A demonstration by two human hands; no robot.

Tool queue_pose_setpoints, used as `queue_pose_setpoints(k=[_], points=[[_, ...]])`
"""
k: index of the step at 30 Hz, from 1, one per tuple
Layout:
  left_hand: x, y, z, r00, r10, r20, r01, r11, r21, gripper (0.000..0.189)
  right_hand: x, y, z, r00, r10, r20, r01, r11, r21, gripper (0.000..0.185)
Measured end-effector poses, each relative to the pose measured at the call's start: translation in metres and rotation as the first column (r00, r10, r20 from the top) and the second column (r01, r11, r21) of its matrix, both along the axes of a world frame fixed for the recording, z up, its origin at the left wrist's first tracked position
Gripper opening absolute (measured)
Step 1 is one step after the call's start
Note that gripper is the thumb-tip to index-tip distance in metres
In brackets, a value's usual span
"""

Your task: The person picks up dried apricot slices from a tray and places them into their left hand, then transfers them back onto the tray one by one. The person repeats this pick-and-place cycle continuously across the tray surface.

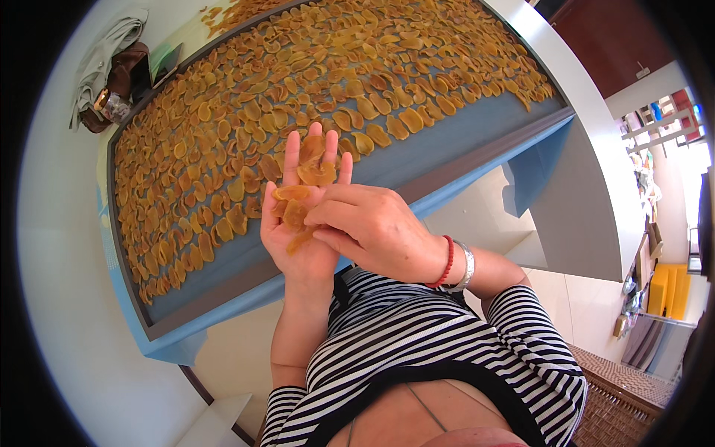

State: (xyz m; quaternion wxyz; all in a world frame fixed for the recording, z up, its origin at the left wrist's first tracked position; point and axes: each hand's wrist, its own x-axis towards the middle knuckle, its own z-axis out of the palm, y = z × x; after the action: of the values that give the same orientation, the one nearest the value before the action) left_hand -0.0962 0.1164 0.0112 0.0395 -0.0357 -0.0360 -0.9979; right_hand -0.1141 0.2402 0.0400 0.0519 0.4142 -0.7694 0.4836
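My left hand (304, 223) is held palm up above the front edge of a framed drying screen (385, 167). Several thin, translucent amber dried slices (294, 213) lie on its palm and fingers. From the right, my right hand (374, 229) reaches over that palm, thumb and fingertips pinched on one small amber slice (301, 240). A red bead bracelet and a silver bangle are on the right wrist. Many similar slices (268, 120) cover the screen in curved rows, with a bare blue-grey strip of mesh along the near side.
At the table's upper left lie a grey garment (106, 50), a brown leather bag (129, 70) and a dark flat device (167, 66). More slices (240, 17) lie beyond the frame. A white curved panel (592, 167) stands at right, a woven wicker seat (614, 408) at lower right.
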Motion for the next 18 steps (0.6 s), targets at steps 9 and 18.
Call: queue_pose_setpoints(k=[9, 18], points=[[0.003, -0.008, -0.008, 1.0, 0.002, -0.011, -0.002, 1.0, 0.01, 0.064, -0.006, -0.003, -0.003, 0.999, -0.034, -0.04, 0.032, 0.998, -0.058, 0.016], [0.005, -0.006, -0.003, 1.0, -0.027, 0.008, 0.026, 0.997, 0.074, 0.056, -0.012, 0.007, 0.018, 0.997, -0.025, 0.074, 0.017, 0.993, 0.115, 0.03]])
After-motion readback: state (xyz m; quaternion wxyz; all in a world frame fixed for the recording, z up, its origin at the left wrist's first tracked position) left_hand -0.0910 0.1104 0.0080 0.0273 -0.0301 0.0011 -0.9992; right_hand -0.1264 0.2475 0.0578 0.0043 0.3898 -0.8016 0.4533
